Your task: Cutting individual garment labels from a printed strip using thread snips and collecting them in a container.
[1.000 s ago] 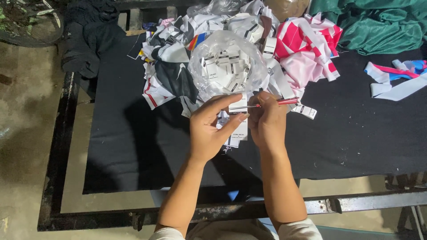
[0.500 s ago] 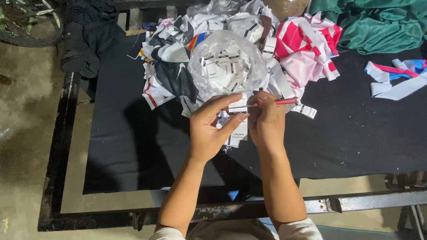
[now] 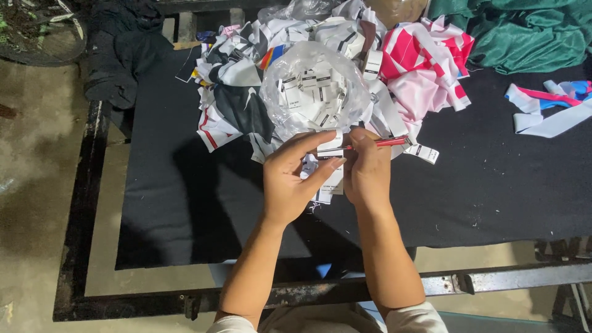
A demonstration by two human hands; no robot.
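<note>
Over a table spread with black cloth (image 3: 185, 203), the left hand (image 3: 293, 179) pinches a small stack of white labels (image 3: 331, 161) between thumb and curled fingers, just in front of a clear plastic bag (image 3: 311, 92). The bag lies open-mouthed on a heap of fabric scraps (image 3: 234, 92) and is filled with more white labels of the same kind. The right hand (image 3: 369, 172), fingers closed together, grips a red pen (image 3: 385, 142) whose tip meets the held labels. A pink-and-white cloth (image 3: 425, 68) and a green cloth (image 3: 524, 31) lie beyond.
</note>
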